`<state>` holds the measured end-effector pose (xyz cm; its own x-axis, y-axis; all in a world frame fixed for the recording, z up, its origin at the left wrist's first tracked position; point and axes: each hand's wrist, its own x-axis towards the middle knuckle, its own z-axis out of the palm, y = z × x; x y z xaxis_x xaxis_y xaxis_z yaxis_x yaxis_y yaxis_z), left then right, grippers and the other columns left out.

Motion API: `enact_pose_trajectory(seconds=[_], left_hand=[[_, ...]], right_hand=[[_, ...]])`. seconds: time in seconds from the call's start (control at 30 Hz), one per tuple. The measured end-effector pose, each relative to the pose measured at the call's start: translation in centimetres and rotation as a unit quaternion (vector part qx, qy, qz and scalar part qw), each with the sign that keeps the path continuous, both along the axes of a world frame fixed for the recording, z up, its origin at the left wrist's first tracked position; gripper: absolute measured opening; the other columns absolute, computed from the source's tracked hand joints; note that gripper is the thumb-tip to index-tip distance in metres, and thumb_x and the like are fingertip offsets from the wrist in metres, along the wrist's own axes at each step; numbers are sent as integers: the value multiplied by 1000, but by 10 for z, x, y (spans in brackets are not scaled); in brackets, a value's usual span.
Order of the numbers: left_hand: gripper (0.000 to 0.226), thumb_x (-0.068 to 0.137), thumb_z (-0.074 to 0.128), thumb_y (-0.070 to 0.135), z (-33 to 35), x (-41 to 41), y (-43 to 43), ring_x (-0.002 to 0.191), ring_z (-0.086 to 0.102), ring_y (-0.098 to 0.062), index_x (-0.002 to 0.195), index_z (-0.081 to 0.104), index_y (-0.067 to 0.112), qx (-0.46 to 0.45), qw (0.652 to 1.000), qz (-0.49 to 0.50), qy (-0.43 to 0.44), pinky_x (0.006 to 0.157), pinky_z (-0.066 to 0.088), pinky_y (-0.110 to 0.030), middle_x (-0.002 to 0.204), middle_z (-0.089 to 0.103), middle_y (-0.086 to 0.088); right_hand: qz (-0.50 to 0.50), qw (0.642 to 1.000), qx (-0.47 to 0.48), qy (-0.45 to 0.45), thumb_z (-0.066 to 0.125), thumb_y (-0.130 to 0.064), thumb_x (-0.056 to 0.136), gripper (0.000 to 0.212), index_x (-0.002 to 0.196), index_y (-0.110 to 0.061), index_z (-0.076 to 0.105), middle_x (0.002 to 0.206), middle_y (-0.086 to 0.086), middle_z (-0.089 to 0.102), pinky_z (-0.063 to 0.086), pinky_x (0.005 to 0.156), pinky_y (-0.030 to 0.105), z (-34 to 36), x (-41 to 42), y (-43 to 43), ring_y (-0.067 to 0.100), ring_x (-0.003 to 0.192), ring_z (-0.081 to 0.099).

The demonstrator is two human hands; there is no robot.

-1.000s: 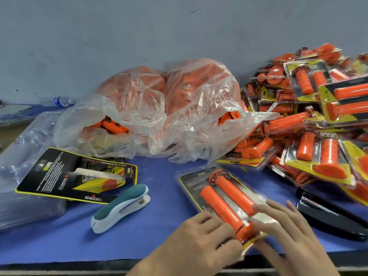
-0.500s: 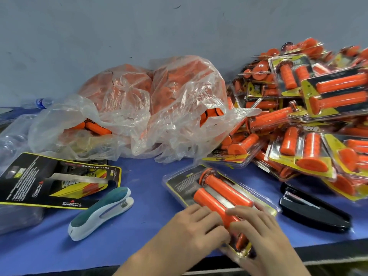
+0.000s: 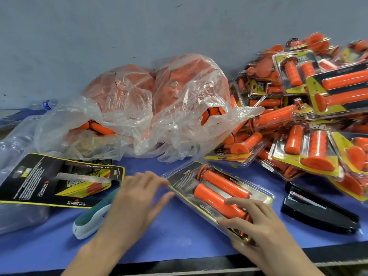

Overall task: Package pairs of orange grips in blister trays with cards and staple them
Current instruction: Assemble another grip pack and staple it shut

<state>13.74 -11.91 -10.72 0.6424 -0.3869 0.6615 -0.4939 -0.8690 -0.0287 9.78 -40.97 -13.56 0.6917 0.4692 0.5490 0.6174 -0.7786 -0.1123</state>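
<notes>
blister tray (image 3: 217, 198) centre | stapler (image 3: 320, 212) right | bag (image 3: 151, 114) behind

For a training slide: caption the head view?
Right hand holds a blister pack with two orange grips; open left hand hovers above a teal stapler.
</notes>
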Motion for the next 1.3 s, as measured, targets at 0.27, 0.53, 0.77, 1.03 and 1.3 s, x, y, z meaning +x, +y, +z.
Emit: enact_pose_trajectory(seconds=[0.27,0.53,0.77,1.03,1.3], left_hand=[[52,76,29,77,-2,-17,74,97,60,-20,98,45,32,-4,940,226,255,70,43,-35,94,57,10],[57,68,53,86,18,-32,32,78,67,-9,97,56,37,-330,848,43,412,75,52,-33,87,71,8],[57,71,39,82,23,-42,-24,70,70,-7,91,71,40,-302,670,-17,678,60,50,-15,82,75,8],[78,68,48,90,10,-28,-54,53,63,-24,83,76,19,-363,609,-22,704,52,51,-24,74,72,-14],[81,66,50,90,6,-26,-64,55,63,-23,77,76,14,-352,633,-19,689,57,53,-27,70,71,-12]], right_hand=[[-33,999,-12,-22,87,-34,60,49,103,-41,65,120,-5,60,46,80,36,-9,3,12,21,99,51],[-55,997,17,-45,49,-53,91,15,92,-39,54,121,-7,60,43,82,35,-8,-2,20,19,102,52],[-63,997,13,-45,49,-49,91,24,85,-33,66,119,-6,61,44,82,35,-5,-5,23,20,101,53],[-58,998,17,-18,50,-53,94,22,84,-34,56,124,-10,56,38,87,32,-8,-3,18,16,106,51],[-41,999,23,6,50,-53,93,21,90,-32,53,127,-17,54,44,89,31,-5,-9,18,14,111,51]])
